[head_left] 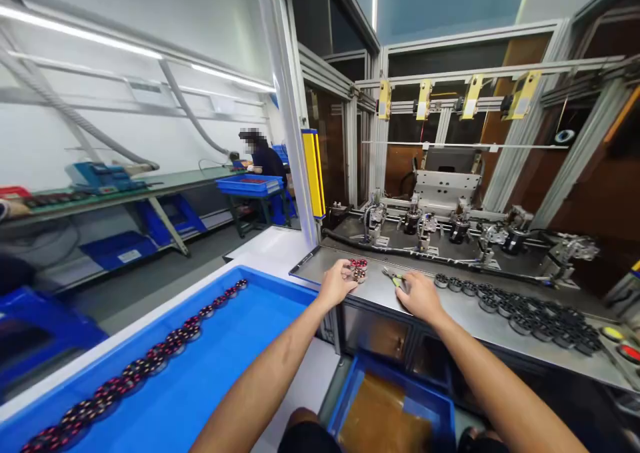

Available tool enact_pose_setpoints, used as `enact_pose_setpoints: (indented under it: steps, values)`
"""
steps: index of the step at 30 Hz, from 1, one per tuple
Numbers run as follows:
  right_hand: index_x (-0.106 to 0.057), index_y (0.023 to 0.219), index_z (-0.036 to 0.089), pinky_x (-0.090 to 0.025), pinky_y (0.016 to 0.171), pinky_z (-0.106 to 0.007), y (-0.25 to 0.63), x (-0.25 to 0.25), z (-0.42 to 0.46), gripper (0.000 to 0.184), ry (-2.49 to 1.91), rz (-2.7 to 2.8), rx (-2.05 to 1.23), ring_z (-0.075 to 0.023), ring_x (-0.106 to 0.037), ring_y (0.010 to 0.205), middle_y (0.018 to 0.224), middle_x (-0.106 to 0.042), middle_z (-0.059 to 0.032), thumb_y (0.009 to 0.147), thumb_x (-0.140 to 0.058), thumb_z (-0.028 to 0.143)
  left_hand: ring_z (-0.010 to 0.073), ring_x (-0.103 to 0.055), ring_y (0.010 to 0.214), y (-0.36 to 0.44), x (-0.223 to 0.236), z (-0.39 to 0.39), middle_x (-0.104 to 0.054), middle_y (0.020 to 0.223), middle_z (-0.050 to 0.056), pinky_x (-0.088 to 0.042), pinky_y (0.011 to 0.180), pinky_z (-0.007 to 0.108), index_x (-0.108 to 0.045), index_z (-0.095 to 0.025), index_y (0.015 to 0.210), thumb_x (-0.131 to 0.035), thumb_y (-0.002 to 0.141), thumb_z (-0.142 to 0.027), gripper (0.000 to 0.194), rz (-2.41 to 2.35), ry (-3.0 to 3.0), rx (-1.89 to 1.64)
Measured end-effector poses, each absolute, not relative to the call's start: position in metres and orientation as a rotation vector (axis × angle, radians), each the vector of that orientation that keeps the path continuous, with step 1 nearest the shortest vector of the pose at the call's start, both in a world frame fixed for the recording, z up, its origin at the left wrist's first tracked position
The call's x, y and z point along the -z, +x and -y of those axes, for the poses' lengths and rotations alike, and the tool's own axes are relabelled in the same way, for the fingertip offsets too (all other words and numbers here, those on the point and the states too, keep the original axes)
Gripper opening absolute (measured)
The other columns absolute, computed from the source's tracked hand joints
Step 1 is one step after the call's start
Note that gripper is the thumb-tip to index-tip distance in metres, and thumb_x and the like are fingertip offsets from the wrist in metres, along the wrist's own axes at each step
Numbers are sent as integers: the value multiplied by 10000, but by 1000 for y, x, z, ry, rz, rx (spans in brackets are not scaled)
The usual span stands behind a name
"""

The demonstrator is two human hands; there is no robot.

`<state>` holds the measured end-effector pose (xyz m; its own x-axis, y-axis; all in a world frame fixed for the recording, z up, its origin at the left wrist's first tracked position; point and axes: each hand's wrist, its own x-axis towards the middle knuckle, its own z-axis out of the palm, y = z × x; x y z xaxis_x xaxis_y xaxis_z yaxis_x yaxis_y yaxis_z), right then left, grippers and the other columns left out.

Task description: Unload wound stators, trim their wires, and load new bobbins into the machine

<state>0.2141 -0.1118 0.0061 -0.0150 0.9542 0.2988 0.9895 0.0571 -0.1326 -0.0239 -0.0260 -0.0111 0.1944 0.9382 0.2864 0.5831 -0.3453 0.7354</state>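
My left hand (336, 285) is at the front left of the metal worktop, its fingers curled around a small round copper-wound part (359, 276). Right behind that part sits a similar round part with red on it (358, 263). To the right, my right hand (421, 296) has its fingers closed on the yellow-green handles of small pliers (395, 278), whose jaws point left toward the round parts. Several black ring-shaped parts (520, 310) stand in rows on the worktop, right of my right hand.
A blue tray (280, 292) at the left holds a long line of red and copper round parts (155, 356). Behind the worktop (370, 294) stand machine fixtures (425, 230). Below is a blue bin (345, 400). A co-worker (270, 160) is at a far bench.
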Motion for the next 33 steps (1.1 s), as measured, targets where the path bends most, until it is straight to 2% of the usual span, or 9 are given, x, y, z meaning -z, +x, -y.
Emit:
enact_pose_setpoints:
  steps: [6, 9, 12, 17, 19, 21, 23, 27, 33]
  values:
    - [-628, 1155, 164, -497, 978, -486, 216, -5, 113, 288, -1912, 2011, 85, -239, -607, 1132, 1233, -632, -85, 941, -607, 356, 217, -665, 990, 6, 8, 42, -653, 1172, 91, -566, 860, 435, -588, -152, 1216, -598, 940, -337, 333, -1474, 1872, -1103]
    - [-628, 1158, 165, -483, 993, -498, 218, -3, 113, 301, -1856, 1983, 35, -246, -598, 1149, 1245, -627, -88, 937, -611, 368, 246, -667, 1048, 6, 5, 62, -687, 1144, 96, -530, 943, 466, -563, -169, 1235, -671, 880, -267, 384, -1457, 1858, -1216]
    - [-628, 1165, 171, -451, 1028, -522, 221, -5, 111, 316, -1756, 1940, -13, -258, -575, 1190, 1285, -610, -92, 929, -618, 382, 247, -667, 1104, 1, 3, 88, -710, 1135, 91, -501, 1013, 426, -497, -212, 1277, -709, 797, -141, 529, -1377, 1860, -1358]
    - [-617, 1189, 143, -368, 1120, -522, 215, -20, 139, 381, -1465, 1843, -132, -304, -488, 1311, 1378, -552, -159, 881, -659, 364, 210, -671, 1115, -4, 0, 154, -669, 1217, 125, -547, 979, 372, -418, -191, 1314, -634, 850, -162, 512, -1152, 1857, -1610]
    - [-602, 1202, 137, -431, 1084, -450, 204, -23, 176, 391, -1329, 1809, -227, -281, -548, 1246, 1321, -589, -175, 902, -615, 386, 209, -664, 1138, -4, 3, 187, -662, 1236, 133, -550, 989, 386, -380, -204, 1339, -622, 867, -158, 533, -1083, 1850, -1680]
    - [-576, 1213, 168, -544, 923, -365, 191, -22, 222, 364, -1224, 1781, -356, -216, -653, 1038, 1169, -656, -132, 964, -501, 422, 216, -674, 1127, -5, 8, 220, -677, 1225, 126, -566, 973, 387, -378, -228, 1349, -667, 844, -138, 589, -981, 1858, -1754]
    - [-588, 1125, 205, -570, 783, -307, 179, -19, 268, 320, -1147, 1756, -490, -173, -670, 862, 989, -672, -70, 989, -440, 454, 218, -703, 1058, -5, 13, 248, -703, 1185, 111, -597, 919, 360, -411, -250, 1353, -723, 801, -105, 651, -849, 1885, -1802]
    - [-574, 835, 214, -487, 676, -282, 167, -18, 321, 251, -1019, 1586, -768, -156, -580, 729, 765, -572, -6, 931, -565, 446, 206, -723, 987, -3, 18, 280, -716, 1181, 99, -620, 865, 319, -405, -277, 1412, -743, 760, -34, 774, -632, 1969, -1737]
    - [-537, 707, 187, -381, 632, -268, 173, -25, 330, 321, -1192, 1422, -1038, -127, -471, 666, 703, -519, 9, 914, -605, 423, 177, -696, 1072, 9, 12, 293, -683, 1223, 85, -602, 908, 268, -422, -251, 1419, -674, 734, 89, 805, -526, 1852, -1673]
